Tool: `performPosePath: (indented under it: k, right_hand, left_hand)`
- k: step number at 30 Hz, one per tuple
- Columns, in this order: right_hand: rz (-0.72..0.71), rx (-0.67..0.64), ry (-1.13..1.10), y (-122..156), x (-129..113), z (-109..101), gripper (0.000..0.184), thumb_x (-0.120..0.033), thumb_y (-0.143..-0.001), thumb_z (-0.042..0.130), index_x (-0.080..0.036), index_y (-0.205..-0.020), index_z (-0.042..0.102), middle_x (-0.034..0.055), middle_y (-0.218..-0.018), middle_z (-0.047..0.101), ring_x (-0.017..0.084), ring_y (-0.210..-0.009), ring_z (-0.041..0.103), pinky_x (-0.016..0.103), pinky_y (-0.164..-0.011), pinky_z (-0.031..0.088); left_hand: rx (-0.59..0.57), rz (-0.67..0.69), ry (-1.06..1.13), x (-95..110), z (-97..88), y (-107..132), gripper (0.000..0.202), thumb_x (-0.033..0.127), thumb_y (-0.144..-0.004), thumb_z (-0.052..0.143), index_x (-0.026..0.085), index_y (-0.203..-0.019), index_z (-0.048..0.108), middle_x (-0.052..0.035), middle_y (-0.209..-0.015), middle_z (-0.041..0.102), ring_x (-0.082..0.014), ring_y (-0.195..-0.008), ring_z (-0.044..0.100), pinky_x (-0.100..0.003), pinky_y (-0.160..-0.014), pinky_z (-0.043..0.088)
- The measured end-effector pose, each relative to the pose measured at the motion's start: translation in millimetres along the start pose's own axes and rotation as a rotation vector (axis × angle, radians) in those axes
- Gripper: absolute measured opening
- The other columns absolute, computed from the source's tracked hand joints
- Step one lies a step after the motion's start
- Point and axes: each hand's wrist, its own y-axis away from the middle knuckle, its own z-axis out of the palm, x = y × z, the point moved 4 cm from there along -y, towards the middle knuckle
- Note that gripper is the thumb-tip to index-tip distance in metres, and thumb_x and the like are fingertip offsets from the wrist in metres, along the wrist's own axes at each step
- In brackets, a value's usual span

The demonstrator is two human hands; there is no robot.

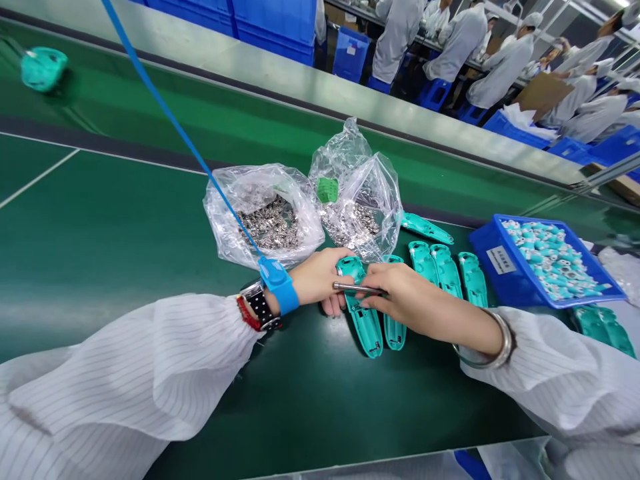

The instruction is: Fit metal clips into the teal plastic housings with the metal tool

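The left hand (315, 280) clenched its fingers around the far end of a teal plastic shell (365, 327), which lay lengthwise toward the person just in front of a clear plastic bag (280, 180), while the right hand (405, 300) pinched a slim metal driver (350, 287) across it.

White striped smock sleeves (125, 373), blue wrist strap (279, 285)

Clear plastic bag (220, 217) of silvery metal parts (267, 227); second bag (350, 180), likewise filled. Labelled blue crate (493, 280) of small teal-and-white parts (550, 257). Green conveyor belt (125, 100) carrying one teal piece (44, 69), possibly a housing. Beyond: co-workers (500, 70) in white smocks, blue stools (434, 93).
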Motion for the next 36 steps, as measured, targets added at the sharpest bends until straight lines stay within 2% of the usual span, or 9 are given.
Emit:
performPosePath:
  k: [6,13,17,21,23,26,30,33,36]
  right_hand:
    - [0.038,-0.087,0.128,-1.7,-5.5,-1.8,0.015,-0.018,-0.083,0.051,-0.018,-0.087,0.066,0.0039,-0.085,0.053,0.007,-0.071,0.042,0.02,-0.058,0.023]
    - [-0.032,-0.085,0.252,1.2,-8.7,3.8,0.015,-0.019,-0.087,0.044,-0.017,-0.082,0.058,0.0015,-0.085,0.049,0.006,-0.059,0.027,0.022,-0.053,0.016]
    - [0.002,-0.078,0.083,0.6,-6.3,-3.6,0.011,-0.019,-0.086,0.049,-0.015,-0.083,0.059,0.0017,-0.083,0.054,0.006,-0.068,0.042,0.02,-0.059,0.027]
    - [0.141,-0.084,-0.155,5.2,-0.8,-12.3,0.015,-0.024,-0.08,0.056,-0.012,-0.072,0.061,-0.0024,-0.058,0.051,0.002,-0.051,0.036,0.017,-0.052,0.028]
    - [0.217,-0.051,-0.274,8.3,3.2,-14.8,0.014,-0.023,-0.076,0.058,-0.012,-0.07,0.062,-0.0028,-0.055,0.05,0.001,-0.049,0.037,0.016,-0.049,0.028]
    - [0.284,-0.013,-0.431,11.8,6.8,-15.1,0.012,-0.023,-0.07,0.061,-0.011,-0.072,0.064,-0.0013,-0.062,0.055,0.001,-0.052,0.042,0.014,-0.049,0.033]
    - [0.265,-0.013,-0.487,13.9,5.7,-11.9,0.015,-0.024,-0.074,0.058,-0.011,-0.079,0.064,0.0,-0.072,0.059,0.001,-0.055,0.044,0.013,-0.051,0.036]
    - [0.217,-0.03,-0.456,14.8,3.8,-8.6,0.021,-0.031,-0.078,0.056,-0.013,-0.084,0.066,0.001,-0.074,0.06,0.002,-0.056,0.044,0.014,-0.05,0.034]
    - [0.203,-0.037,-0.453,15.1,2.9,-5.7,0.02,-0.031,-0.077,0.059,-0.013,-0.084,0.065,0.0015,-0.074,0.06,0.003,-0.058,0.046,0.015,-0.051,0.036]
  left_hand:
    - [-0.005,0.016,0.008,2.5,1.0,2.0,0.028,0.011,-0.078,0.045,0.013,-0.105,0.045,0.0024,-0.046,0.055,-0.0142,-0.042,0.058,-0.015,-0.038,0.044]
    - [0.02,-0.036,0.01,5.5,2.3,4.6,0.035,0.009,-0.078,0.042,0.014,-0.113,0.043,0.004,-0.043,0.053,-0.0133,-0.043,0.058,-0.014,-0.04,0.043]
    - [0.016,0.006,-0.017,5.4,1.1,2.7,0.036,0.014,-0.078,0.047,0.012,-0.114,0.045,0.0024,-0.046,0.055,-0.0153,-0.044,0.059,-0.017,-0.039,0.045]
    - [0.009,-0.014,-0.003,1.8,1.1,0.5,0.047,0.013,-0.08,0.046,0.012,-0.126,0.037,0.0009,-0.048,0.057,-0.0164,-0.045,0.059,-0.019,-0.04,0.047]
    - [0.009,-0.016,0.004,1.1,1.5,-0.1,0.045,0.014,-0.079,0.048,0.012,-0.123,0.039,-0.0005,-0.05,0.059,-0.0167,-0.045,0.06,-0.019,-0.039,0.047]
    - [0.024,-0.031,0.004,1.1,1.3,0.0,0.045,0.012,-0.077,0.05,0.012,-0.121,0.041,-0.0008,-0.05,0.059,-0.0156,-0.045,0.059,-0.017,-0.04,0.047]
    - [0.024,-0.027,-0.022,1.1,0.1,-0.4,0.05,0.013,-0.079,0.049,0.012,-0.127,0.036,-0.0005,-0.05,0.059,-0.0147,-0.044,0.059,-0.015,-0.04,0.046]
    - [0.012,-0.007,-0.047,-0.2,-0.3,-2.2,0.045,0.016,-0.081,0.048,0.012,-0.125,0.037,-0.0005,-0.051,0.06,-0.0137,-0.044,0.059,-0.014,-0.04,0.045]
    - [0.008,-0.006,-0.073,-1.1,-0.3,-2.7,0.039,0.02,-0.083,0.049,0.013,-0.12,0.04,-0.0003,-0.052,0.06,-0.014,-0.044,0.059,-0.015,-0.04,0.045]
